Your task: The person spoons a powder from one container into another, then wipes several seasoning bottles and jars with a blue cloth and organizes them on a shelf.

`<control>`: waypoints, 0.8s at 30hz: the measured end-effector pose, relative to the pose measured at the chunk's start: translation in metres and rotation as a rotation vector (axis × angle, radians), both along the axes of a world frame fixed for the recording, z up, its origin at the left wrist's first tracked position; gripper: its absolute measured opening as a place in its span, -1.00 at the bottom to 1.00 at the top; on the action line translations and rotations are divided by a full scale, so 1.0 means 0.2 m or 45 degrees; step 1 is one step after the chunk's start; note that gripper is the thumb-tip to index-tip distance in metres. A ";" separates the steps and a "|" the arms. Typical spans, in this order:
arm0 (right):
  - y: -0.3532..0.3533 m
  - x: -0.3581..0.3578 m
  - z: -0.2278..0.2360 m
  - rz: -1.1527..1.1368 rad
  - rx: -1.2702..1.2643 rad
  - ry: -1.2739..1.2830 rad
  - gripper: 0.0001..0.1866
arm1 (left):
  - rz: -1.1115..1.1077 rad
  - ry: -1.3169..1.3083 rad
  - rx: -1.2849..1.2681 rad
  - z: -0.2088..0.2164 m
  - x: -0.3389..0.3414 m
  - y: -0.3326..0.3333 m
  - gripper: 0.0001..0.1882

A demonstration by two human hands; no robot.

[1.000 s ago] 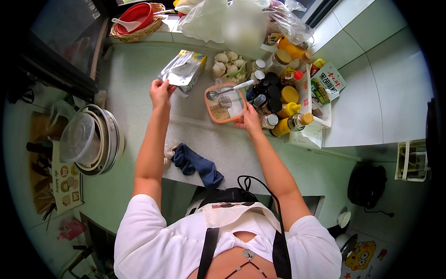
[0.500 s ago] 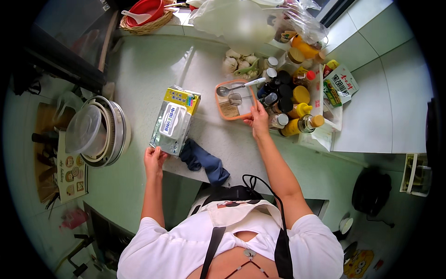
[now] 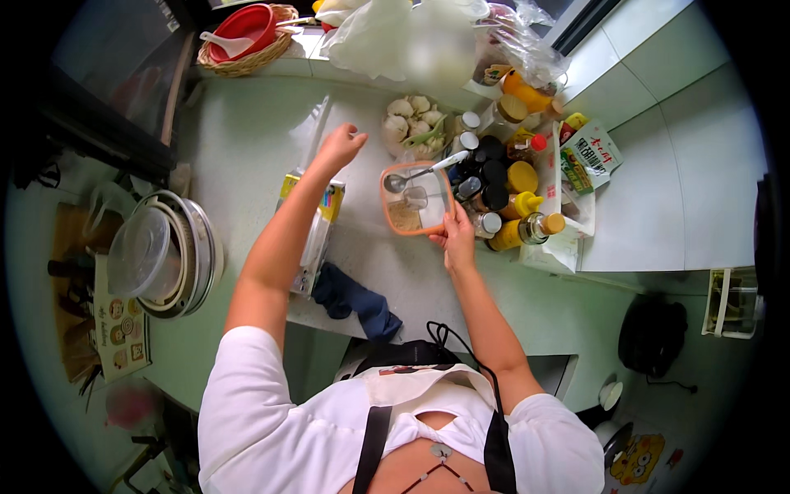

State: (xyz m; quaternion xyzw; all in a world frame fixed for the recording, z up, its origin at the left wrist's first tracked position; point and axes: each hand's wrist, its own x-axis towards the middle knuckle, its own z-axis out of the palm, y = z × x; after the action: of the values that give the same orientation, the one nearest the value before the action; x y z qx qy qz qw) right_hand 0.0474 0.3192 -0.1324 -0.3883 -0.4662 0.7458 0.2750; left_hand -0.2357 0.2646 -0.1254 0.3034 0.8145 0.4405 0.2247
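Note:
My right hand [image 3: 457, 237] grips the front right corner of a clear square container with an orange rim [image 3: 385, 206]. Inside it are white and light brown powders in separate sections, a clear scoop and a metal spoon [image 3: 397, 183] whose pale handle rests over the rim. My left hand [image 3: 342, 148] is over the counter, left of a bowl of garlic bulbs [image 3: 405, 123], with bent fingers slightly apart and nothing visible in them. Beneath my left forearm lies a pack of wipes [image 3: 316, 239], partly hidden. A dark blue cloth [image 3: 355, 298] lies beside it.
Right of the container stand crowded seasoning jars and bottles [image 3: 522, 177] by a white rack. Stacked bowls and basins [image 3: 193, 247] are at the left. A red bowl [image 3: 251, 33] in a wicker basket and white plastic bags [image 3: 374, 41] line the back ledge.
My left hand has let go of the wipes pack and moved forward and right over the counter, toward the garlic. My right hand keeps its grip on the container.

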 end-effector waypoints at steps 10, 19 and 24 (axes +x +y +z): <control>-0.04 0.01 0.04 -0.033 0.004 0.023 -0.61 | 0.133 -0.858 0.056 -0.20 0.05 0.50 -0.71; -0.05 0.00 0.04 -0.043 -0.016 0.026 -0.60 | 0.174 -0.703 -0.002 -0.10 -0.12 0.35 -0.79; -0.07 -0.04 0.03 -0.059 -0.054 0.025 -0.61 | 0.303 -0.753 -0.074 -0.14 -0.31 0.20 -0.76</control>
State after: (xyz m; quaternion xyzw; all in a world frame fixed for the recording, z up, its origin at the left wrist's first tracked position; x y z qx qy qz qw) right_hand 0.0391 0.3058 -0.1269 -0.3975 -0.4382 0.7528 0.2885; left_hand -0.2968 0.3039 -0.1539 0.0583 0.7560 0.5092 0.4071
